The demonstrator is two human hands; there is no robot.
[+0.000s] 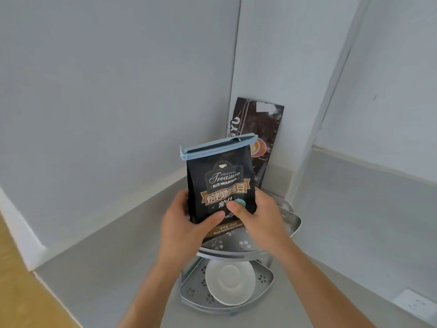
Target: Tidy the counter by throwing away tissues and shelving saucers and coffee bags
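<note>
A black coffee bag with gold lettering and a blue clip across its top stands upright over the upper tier of a metal corner shelf. My left hand grips its lower left side and my right hand its lower right, thumbs on the front. Behind it a second, taller dark coffee bag leans in the wall corner. On the lower tier lies a white saucer.
The shelf stands on a grey counter in a corner of pale walls. A white wall socket sits low at the right. Wooden floor shows beyond the counter's left edge.
</note>
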